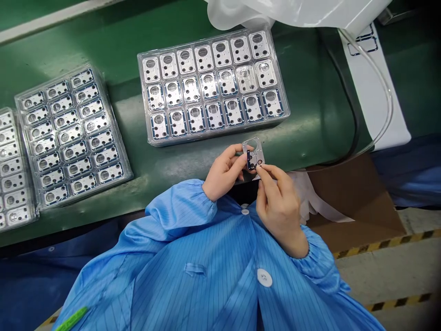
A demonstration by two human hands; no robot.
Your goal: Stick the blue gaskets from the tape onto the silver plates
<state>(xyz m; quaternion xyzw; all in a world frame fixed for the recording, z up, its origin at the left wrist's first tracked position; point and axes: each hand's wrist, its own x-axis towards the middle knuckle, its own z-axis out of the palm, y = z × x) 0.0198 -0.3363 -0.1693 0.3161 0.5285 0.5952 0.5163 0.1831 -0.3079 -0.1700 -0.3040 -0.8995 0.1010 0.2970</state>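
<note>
My left hand (225, 171) grips a small silvery plate (255, 149) by its left edge, fingers behind it and thumb in front. The plate has a large round opening, smaller dark-ringed holes and a dark blue strip on its left side. At the plate's lower right corner, the thumb and index finger of my right hand (279, 204) are pinched together; what they hold, if anything, is too small to make out. Just beyond my hands, a clear tray (217, 134) bears rows of similar plates, several with dark blue borders.
Another clear tray (126, 168) of plates lies to the left, with a third (32, 202) at the far left edge. White plastic sheeting (296, 14) hangs over the back. A black cable (346, 96) and a clear tube (391, 101) curve at right. Below them is a cardboard box (375, 207).
</note>
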